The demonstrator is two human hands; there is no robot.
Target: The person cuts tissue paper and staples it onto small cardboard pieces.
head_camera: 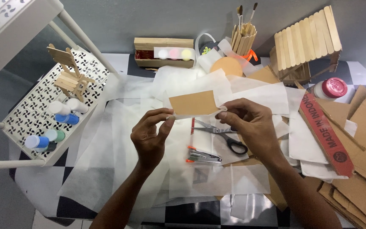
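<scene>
Much of the table (34,186) is buried under white paper sheets (119,140), and the scissors (221,135) are partly hidden behind the right hand (248,125); the cardboard stack (361,148) is cut off at the right edge. Both hands are raised mid-scene, the left hand (149,135) pinching the left end and the right hand's fingers pinching the right end of a tan card strip backed with white paper (193,104), held flat between them. A stapler (203,156) lies just near of it, paint bottles (60,123) on the left rack, a stick house (306,42) far right.
</scene>
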